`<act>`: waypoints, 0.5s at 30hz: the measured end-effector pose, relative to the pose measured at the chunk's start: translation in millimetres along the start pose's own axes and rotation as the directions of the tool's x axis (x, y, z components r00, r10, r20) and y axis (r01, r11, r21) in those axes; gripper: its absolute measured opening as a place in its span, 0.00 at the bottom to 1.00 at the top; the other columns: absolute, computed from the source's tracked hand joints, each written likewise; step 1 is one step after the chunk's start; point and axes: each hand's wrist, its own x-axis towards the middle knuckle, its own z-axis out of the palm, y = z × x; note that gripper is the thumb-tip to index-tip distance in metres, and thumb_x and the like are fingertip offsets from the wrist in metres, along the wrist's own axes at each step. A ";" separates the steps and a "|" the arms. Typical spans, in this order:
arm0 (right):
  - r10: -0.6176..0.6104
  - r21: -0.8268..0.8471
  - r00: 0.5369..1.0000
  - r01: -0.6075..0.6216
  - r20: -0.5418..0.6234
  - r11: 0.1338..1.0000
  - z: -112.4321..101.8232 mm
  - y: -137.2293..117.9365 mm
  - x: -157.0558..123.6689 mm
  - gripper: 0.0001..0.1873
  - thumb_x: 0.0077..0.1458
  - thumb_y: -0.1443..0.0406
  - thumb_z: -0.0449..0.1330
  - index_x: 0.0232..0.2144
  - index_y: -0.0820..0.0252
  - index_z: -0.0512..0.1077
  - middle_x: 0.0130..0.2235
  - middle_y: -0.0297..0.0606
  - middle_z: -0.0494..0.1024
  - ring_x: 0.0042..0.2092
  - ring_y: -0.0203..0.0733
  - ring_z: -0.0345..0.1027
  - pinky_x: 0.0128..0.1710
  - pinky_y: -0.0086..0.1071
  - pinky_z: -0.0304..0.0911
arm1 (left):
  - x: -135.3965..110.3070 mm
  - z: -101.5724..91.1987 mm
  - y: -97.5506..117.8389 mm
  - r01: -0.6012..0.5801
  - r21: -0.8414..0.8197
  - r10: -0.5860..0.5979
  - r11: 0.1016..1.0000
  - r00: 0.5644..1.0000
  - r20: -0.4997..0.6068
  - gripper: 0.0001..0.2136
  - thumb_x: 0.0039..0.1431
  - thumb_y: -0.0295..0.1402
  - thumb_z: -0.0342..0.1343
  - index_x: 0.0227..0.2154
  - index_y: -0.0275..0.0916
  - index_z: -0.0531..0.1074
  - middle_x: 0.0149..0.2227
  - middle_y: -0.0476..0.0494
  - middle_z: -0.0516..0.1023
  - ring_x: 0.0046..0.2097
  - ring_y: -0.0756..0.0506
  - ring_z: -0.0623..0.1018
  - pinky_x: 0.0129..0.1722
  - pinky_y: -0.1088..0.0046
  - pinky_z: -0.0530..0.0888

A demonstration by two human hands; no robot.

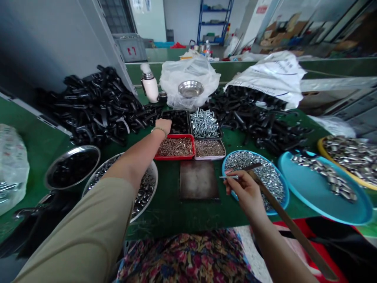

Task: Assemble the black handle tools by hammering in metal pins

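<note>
My left hand, with a beaded bracelet on the wrist, rests at the edge of a black tray of small black parts. Its fingers curl down out of sight, so any hold is hidden. Nearby stand a tray of silver screws, a red tray of brass-coloured screws and a tray of small brown screws. My right hand pinches a silver screw above a blue plate heaped with silver screws. A long wooden strip runs past that hand.
A dark metal plate lies on the green table. Large heaps of black parts fill the back. Steel bowls stand at left, and a teal plate of silver parts and a yellow-rimmed plate at right.
</note>
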 end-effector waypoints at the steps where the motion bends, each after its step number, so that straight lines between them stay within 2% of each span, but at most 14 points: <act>1: -0.036 -0.030 0.999 0.036 0.004 0.999 3.6 -2.8 0.8 0.10 0.53 0.59 0.64 0.35 0.58 0.71 0.26 0.33 0.75 0.23 0.33 0.68 0.23 0.27 0.66 | -7.2 -3.6 1.5 -0.024 -0.023 0.024 0.999 1.000 -0.010 0.10 0.50 0.24 0.57 0.37 0.32 0.75 0.41 0.32 0.77 0.49 0.36 0.73 0.52 0.57 0.67; 2: -0.071 -0.064 0.997 0.072 0.016 0.995 7.4 -5.5 1.3 0.10 0.54 0.59 0.63 0.36 0.58 0.72 0.26 0.33 0.75 0.24 0.34 0.68 0.24 0.28 0.66 | -18.0 -6.3 4.8 -0.050 -0.073 0.048 0.996 0.998 -0.033 0.11 0.52 0.25 0.57 0.40 0.33 0.73 0.43 0.34 0.76 0.48 0.39 0.74 0.51 0.61 0.69; 4: -0.137 -0.128 0.989 0.142 0.050 0.981 15.8 -8.8 1.4 0.09 0.57 0.60 0.60 0.39 0.57 0.73 0.26 0.32 0.74 0.26 0.35 0.69 0.26 0.28 0.66 | -52.4 -7.4 16.4 -0.115 -0.332 0.092 0.936 0.992 -0.084 0.15 0.54 0.28 0.56 0.46 0.35 0.69 0.45 0.38 0.74 0.47 0.44 0.75 0.48 0.66 0.72; 5: -0.168 -0.151 0.983 0.177 0.070 0.973 20.7 -9.0 1.3 0.09 0.58 0.60 0.59 0.40 0.56 0.73 0.26 0.32 0.74 0.27 0.35 0.69 0.27 0.28 0.66 | -75.7 -5.8 24.2 -0.135 -0.550 0.096 0.824 0.990 -0.100 0.17 0.54 0.29 0.57 0.48 0.36 0.67 0.46 0.40 0.74 0.46 0.46 0.75 0.47 0.68 0.73; 6: -0.200 -0.163 0.976 0.211 0.083 0.964 26.2 -8.4 1.2 0.09 0.58 0.60 0.59 0.41 0.56 0.73 0.27 0.32 0.74 0.27 0.35 0.69 0.27 0.29 0.66 | -101.9 -3.0 32.4 -0.131 -0.783 0.108 0.609 0.991 -0.082 0.21 0.52 0.29 0.60 0.49 0.38 0.65 0.45 0.42 0.74 0.45 0.47 0.76 0.46 0.68 0.75; 7: -0.232 -0.169 0.969 0.244 0.089 0.955 32.2 -7.1 1.0 0.09 0.58 0.60 0.59 0.41 0.55 0.73 0.29 0.33 0.75 0.28 0.35 0.70 0.28 0.29 0.66 | -129.5 0.5 40.6 -0.052 -0.924 0.144 0.378 0.990 0.003 0.24 0.49 0.29 0.63 0.50 0.41 0.64 0.44 0.45 0.74 0.43 0.48 0.77 0.45 0.68 0.76; 8: -0.262 -0.175 0.961 0.274 0.092 0.946 38.5 -5.4 0.8 0.09 0.58 0.60 0.59 0.40 0.54 0.72 0.30 0.33 0.75 0.29 0.36 0.70 0.29 0.30 0.67 | -156.8 4.4 48.1 0.063 -0.980 0.180 0.191 0.979 0.098 0.24 0.47 0.29 0.64 0.49 0.43 0.65 0.43 0.47 0.75 0.41 0.49 0.77 0.44 0.69 0.77; 9: -0.287 -0.183 0.953 0.301 0.096 0.936 44.7 -3.7 0.3 0.08 0.57 0.60 0.59 0.40 0.54 0.72 0.32 0.34 0.76 0.30 0.36 0.70 0.30 0.30 0.67 | -182.2 8.1 54.7 0.172 -0.984 0.206 0.049 0.962 0.179 0.23 0.47 0.30 0.65 0.47 0.43 0.66 0.42 0.48 0.75 0.39 0.50 0.78 0.42 0.71 0.77; 10: -0.308 -0.197 0.945 0.324 0.106 0.925 50.5 -2.2 -0.5 0.08 0.57 0.60 0.59 0.40 0.54 0.72 0.34 0.35 0.76 0.30 0.37 0.70 0.31 0.31 0.68 | -204.5 11.6 60.1 0.260 -0.964 0.222 -0.057 0.945 0.241 0.21 0.47 0.31 0.66 0.45 0.43 0.68 0.42 0.48 0.76 0.38 0.51 0.78 0.40 0.73 0.77; 12: -0.347 -0.256 0.928 0.371 0.134 0.893 59.8 -0.1 -3.8 0.07 0.57 0.61 0.59 0.39 0.53 0.72 0.35 0.36 0.77 0.32 0.38 0.71 0.32 0.32 0.69 | -237.4 16.9 67.9 0.363 -0.911 0.219 -0.194 0.921 0.321 0.16 0.47 0.32 0.67 0.40 0.40 0.71 0.41 0.48 0.77 0.38 0.52 0.78 0.39 0.75 0.77; 15: -0.414 -0.393 0.894 0.448 0.174 0.803 66.1 2.7 -12.4 0.06 0.57 0.62 0.58 0.38 0.53 0.73 0.34 0.38 0.78 0.32 0.40 0.71 0.34 0.34 0.69 | -262.3 22.0 74.7 0.368 -0.878 0.151 -0.306 0.929 0.336 0.13 0.46 0.31 0.67 0.35 0.37 0.74 0.38 0.49 0.77 0.39 0.52 0.78 0.42 0.75 0.76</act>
